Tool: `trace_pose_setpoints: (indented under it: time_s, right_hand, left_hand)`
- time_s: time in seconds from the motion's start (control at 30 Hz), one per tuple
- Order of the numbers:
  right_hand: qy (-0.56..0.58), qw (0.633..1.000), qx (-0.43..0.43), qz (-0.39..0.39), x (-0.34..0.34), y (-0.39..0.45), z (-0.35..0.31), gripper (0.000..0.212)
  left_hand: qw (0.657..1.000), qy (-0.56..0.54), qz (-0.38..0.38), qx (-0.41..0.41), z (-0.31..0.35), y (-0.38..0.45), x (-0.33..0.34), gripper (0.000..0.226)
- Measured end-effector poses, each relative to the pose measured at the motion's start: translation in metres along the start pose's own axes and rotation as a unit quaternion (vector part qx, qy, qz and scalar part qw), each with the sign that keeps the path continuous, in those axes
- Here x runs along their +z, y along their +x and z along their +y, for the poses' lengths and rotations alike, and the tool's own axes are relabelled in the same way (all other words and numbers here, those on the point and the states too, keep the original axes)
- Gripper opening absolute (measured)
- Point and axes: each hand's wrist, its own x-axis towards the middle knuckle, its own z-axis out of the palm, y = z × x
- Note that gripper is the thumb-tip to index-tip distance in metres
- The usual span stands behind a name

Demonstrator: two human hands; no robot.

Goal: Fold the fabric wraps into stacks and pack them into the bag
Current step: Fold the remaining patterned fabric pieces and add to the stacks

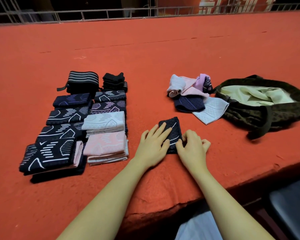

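On the red table [163,58], both hands' grip pins a dark wrap [171,130].

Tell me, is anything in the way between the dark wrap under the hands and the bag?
Partly. The dark wrap lies under the left hand and right hand. The bag is up to the right, and the white wrap at the edge of the unfolded pile lies close to that path. Lifting the wrap over clears it.

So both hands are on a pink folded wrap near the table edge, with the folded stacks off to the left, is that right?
Not quite: the wrap under the left hand and right hand is dark navy, not pink, as the head view shows. It does lie near the table edge, with the folded stacks to the left.
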Motion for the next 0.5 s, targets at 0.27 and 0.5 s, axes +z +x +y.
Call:
trace_pose_setpoints:
  time_s: [0.27, 0.5]
  right_hand:
    - [-0.118, 0.992, 0.049, -0.02, 0.01, 0.005, 0.003, 0.033]
    - [-0.059, 0.998, -0.018, -0.008, 0.007, 0.004, 0.002, 0.019]
  left_hand:
    - [0.991, 0.072, -0.109, -0.029, 0.003, 0.011, -0.013, 0.049]
    - [0.989, 0.123, -0.081, -0.005, 0.009, 0.014, -0.032, 0.049]
